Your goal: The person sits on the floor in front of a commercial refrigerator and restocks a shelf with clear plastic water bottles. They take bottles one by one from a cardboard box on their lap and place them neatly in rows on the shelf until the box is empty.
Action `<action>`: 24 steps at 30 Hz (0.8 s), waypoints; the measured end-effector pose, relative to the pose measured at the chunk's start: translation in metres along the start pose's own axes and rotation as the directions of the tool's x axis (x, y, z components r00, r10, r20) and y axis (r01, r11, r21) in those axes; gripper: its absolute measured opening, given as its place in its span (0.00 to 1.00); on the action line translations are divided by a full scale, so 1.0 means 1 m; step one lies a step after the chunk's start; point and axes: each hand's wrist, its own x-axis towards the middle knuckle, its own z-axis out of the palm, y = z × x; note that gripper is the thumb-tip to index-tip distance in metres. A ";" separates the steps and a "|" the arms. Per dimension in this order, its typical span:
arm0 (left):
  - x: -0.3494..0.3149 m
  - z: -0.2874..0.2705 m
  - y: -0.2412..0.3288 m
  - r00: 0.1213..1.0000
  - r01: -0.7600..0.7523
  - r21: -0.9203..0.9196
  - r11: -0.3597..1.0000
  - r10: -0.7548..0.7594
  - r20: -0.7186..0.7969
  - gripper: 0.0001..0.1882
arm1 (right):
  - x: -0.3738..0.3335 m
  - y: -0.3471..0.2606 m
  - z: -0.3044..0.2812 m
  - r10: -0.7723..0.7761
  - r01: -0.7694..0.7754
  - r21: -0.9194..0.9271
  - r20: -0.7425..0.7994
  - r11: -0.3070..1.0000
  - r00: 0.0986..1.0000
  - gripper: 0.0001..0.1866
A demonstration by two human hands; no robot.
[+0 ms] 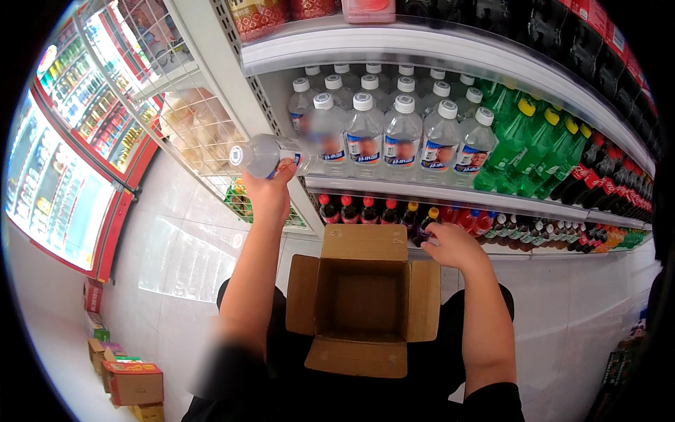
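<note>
My left hand (268, 190) is closed around a clear plastic bottle (264, 156) with a white cap and a blue label. The bottle lies tilted, its cap pointing left, at the left end of the middle shelf. Beside it stand rows of matching clear bottles (402, 133). My right hand (453, 246) hovers by the lower shelf with thumb and fingers apart. Its fingertips are close to a dark bottle (422, 228) with a yellow-orange cap; whether they touch it I cannot tell. Between my forearms a cardboard box (361, 295) stands with its flaps spread, and nothing shows inside.
Green bottles (520, 144) and dark cola bottles (587, 179) continue the shelf rightward. A shelf edge (422, 49) juts out above. At left are a wire rack (190, 119), glass-door fridges (77, 141), a clear plastic sheet (186, 260) on the floor, and cartons (133, 385).
</note>
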 end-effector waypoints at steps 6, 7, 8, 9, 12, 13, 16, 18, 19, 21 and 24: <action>0.001 -0.018 -0.007 0.990 0.055 0.346 0.937 -0.096 0.102 0.27 | -0.002 0.001 0.001 -0.010 0.010 0.009 0.019 1.000 1.000 0.25; 0.000 -0.017 -0.005 0.990 0.046 0.397 0.917 -0.096 0.108 0.25 | -0.002 0.000 0.001 -0.009 0.009 0.006 0.026 1.000 1.000 0.25; 0.001 -0.016 -0.004 0.987 0.034 0.447 0.894 -0.101 0.128 0.25 | -0.002 0.001 0.002 -0.008 0.008 0.002 0.033 1.000 0.999 0.25; 0.003 -0.015 -0.002 0.983 0.019 0.494 0.869 -0.106 0.148 0.25 | -0.001 0.001 0.003 -0.008 0.008 0.000 0.030 1.000 1.000 0.25; 0.008 -0.007 0.008 0.973 -0.051 0.587 0.808 -0.092 0.211 0.24 | -0.001 0.003 0.006 -0.018 0.018 0.006 0.012 1.000 1.000 0.24; 0.010 -0.005 0.009 0.969 -0.079 0.608 0.790 -0.083 0.233 0.23 | -0.001 0.002 0.006 -0.029 0.029 0.016 0.001 0.999 1.000 0.24; 0.023 -0.017 -0.003 0.980 -0.134 0.619 0.774 0.010 0.200 0.20 | -0.001 -0.002 0.007 -0.034 0.034 0.023 0.003 0.999 0.999 0.24; 0.027 -0.017 -0.007 0.988 -0.021 0.688 0.726 -0.090 0.125 0.20 | 0.000 -0.004 0.007 -0.034 0.034 0.008 0.023 0.999 0.999 0.24; 0.027 -0.016 -0.008 0.987 0.036 0.717 0.696 -0.138 0.084 0.20 | 0.001 -0.004 0.008 -0.036 0.037 -0.005 0.036 0.999 0.999 0.24; 0.028 -0.018 -0.016 0.985 -0.068 0.797 0.600 -0.087 0.150 0.20 | 0.003 -0.004 0.010 -0.039 0.040 -0.021 0.058 0.999 0.998 0.24; 0.022 -0.024 -0.022 0.963 -0.236 0.844 0.482 0.004 0.268 0.22 | 0.004 -0.009 0.011 -0.040 0.044 -0.041 0.079 0.998 0.996 0.23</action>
